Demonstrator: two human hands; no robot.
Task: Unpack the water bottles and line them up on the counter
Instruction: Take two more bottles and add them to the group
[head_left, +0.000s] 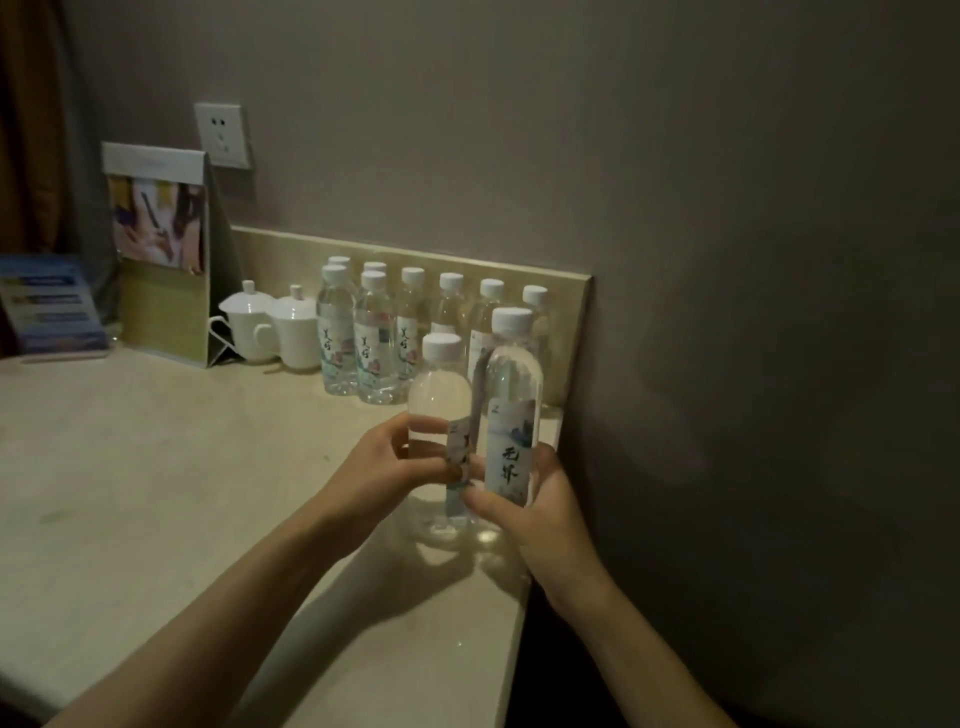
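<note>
Head view shows the pale counter (156, 467), where a row of water bottles (410, 332) stands against the backsplash, probably to keep the line straight. Near the counter's right edge, the left hand (382, 467) is closed around one bottle (440, 410) and the right hand (524, 499) around a taller-looking one (513, 405), side by side, likely to set them down together.

A hotel room: counter (156, 467) with lidded teacups (270, 322), brochures (161, 249) (standing), complimentary water bottles (374, 338).
</note>
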